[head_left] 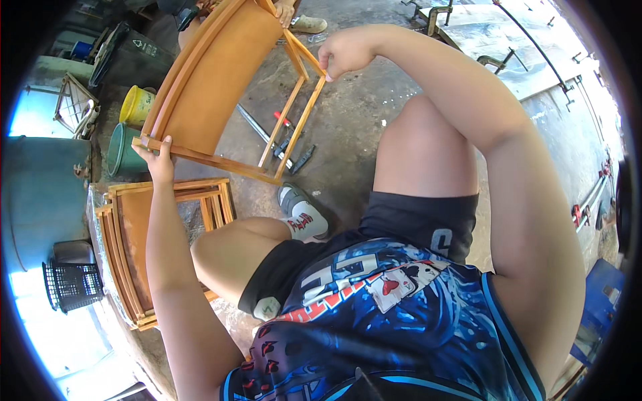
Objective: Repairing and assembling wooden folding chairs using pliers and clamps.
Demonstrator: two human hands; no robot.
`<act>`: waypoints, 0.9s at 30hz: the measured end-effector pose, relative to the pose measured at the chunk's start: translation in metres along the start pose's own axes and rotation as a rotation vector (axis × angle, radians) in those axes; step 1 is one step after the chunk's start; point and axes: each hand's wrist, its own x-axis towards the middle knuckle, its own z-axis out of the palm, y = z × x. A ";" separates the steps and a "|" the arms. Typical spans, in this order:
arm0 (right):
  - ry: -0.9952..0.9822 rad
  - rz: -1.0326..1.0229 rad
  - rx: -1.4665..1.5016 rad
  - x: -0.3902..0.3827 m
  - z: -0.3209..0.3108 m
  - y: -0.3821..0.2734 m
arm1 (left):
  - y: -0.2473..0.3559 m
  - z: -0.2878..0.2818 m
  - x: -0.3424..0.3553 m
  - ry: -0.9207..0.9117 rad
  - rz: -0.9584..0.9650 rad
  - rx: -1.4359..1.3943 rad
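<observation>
An orange-brown wooden piece of furniture (217,73), with a broad flat panel and slim open rails, is held tilted in front of me. My left hand (159,162) wraps round its near left corner, thumb up along the edge. At the right, my right hand (348,53) has its fingers curled and pinched on the corner where the thin rails (309,103) meet; the fingertips partly hide the contact. Another person's hand (285,12) touches the far end of the piece.
Similar wooden frames (127,250) stand stacked by my left arm. A bar clamp (264,137) lies on the concrete floor beneath. Yellow (137,105) and green buckets (122,150) and a black basket (72,286) line the left. A clamp-edged worktable (508,47) stands far right.
</observation>
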 end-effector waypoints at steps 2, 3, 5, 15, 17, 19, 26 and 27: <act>-0.037 -0.002 -0.109 0.021 -0.006 0.006 | -0.012 -0.011 0.003 -0.004 0.027 0.028; -0.011 -0.004 -0.165 0.033 -0.009 0.008 | -0.018 -0.014 0.005 0.026 0.056 0.024; 0.007 -0.011 -0.218 0.054 -0.012 0.011 | -0.031 -0.022 0.011 0.057 0.077 0.024; -0.381 0.360 0.069 0.041 0.038 0.059 | -0.044 0.002 0.016 0.222 0.222 -0.020; -0.320 0.338 0.081 0.043 0.027 0.065 | -0.048 0.002 0.017 0.230 0.236 -0.064; -0.269 0.316 0.089 0.046 0.028 0.080 | -0.033 0.010 0.016 0.222 0.257 0.016; -0.102 0.281 0.166 0.064 0.037 0.073 | -0.043 0.002 0.018 0.212 0.228 0.008; -0.183 0.311 0.168 0.064 0.037 0.067 | -0.039 0.002 0.018 0.202 0.200 0.028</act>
